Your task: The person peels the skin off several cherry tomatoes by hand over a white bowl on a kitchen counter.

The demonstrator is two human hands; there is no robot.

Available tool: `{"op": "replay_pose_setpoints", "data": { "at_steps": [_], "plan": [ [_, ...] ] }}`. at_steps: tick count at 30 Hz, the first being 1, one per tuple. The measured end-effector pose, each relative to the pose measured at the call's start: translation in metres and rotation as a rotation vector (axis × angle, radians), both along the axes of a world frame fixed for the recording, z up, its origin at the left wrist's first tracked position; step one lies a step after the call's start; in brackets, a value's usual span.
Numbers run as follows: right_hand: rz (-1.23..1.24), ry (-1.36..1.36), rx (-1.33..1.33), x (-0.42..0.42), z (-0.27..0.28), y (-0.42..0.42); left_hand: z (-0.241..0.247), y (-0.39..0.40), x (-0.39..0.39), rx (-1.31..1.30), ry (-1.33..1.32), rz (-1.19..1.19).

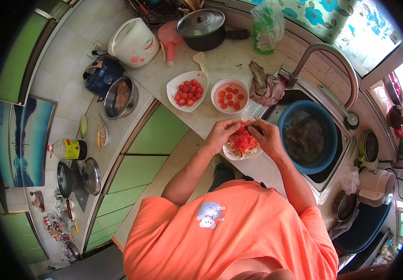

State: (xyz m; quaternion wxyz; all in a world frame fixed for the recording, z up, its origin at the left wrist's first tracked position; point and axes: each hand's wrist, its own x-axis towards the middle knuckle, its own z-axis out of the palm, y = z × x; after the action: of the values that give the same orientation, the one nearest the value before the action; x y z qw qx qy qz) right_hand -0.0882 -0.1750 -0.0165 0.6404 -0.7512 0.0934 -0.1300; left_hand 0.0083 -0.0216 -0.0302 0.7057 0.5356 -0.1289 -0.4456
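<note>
My left hand and my right hand meet above a white bowl. Between their fingertips they pinch a small red cherry tomato, partly hidden by the fingers. Red tomato scraps are heaped in the bowl under my hands, with paler whitish bits around them. Just beyond stands a round white bowl with several cherry tomatoes in liquid. To its left, a floral white dish holds a pile of cherry tomatoes.
The sink at right holds a blue basin of murky water, under a curved faucet. A crumpled rag lies by the faucet. Farther back stand a lidded pot and a white rice cooker. At left, a steel pot holds meat.
</note>
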Motion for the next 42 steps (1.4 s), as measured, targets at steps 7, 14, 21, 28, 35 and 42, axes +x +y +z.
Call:
{"op": "replay_pose_setpoints", "data": {
  "at_steps": [7, 14, 21, 28, 35, 42],
  "plan": [
    [-0.041, 0.048, 0.168, 0.002, -0.019, -0.008, 0.009, 0.006, 0.001, -0.148, 0.304, -0.092],
    [-0.023, 0.087, -0.177, 0.0, -0.047, 0.006, 0.007, 0.008, 0.002, -0.237, 0.449, -0.149],
    [-0.039, 0.028, 0.016, -0.005, -0.037, 0.006, 0.005, 0.013, 0.003, -0.086, 0.197, -0.088],
    [0.017, -0.111, -0.084, -0.005, 0.003, 0.01, 0.006, 0.013, 0.0, 0.052, -0.022, -0.023],
    [0.048, -0.223, -0.278, -0.005, 0.004, 0.011, 0.006, 0.011, -0.002, 0.123, -0.264, -0.026],
    [0.035, -0.178, -0.386, -0.006, 0.006, 0.012, 0.005, 0.011, -0.005, 0.085, -0.221, -0.022]
  ]
}}
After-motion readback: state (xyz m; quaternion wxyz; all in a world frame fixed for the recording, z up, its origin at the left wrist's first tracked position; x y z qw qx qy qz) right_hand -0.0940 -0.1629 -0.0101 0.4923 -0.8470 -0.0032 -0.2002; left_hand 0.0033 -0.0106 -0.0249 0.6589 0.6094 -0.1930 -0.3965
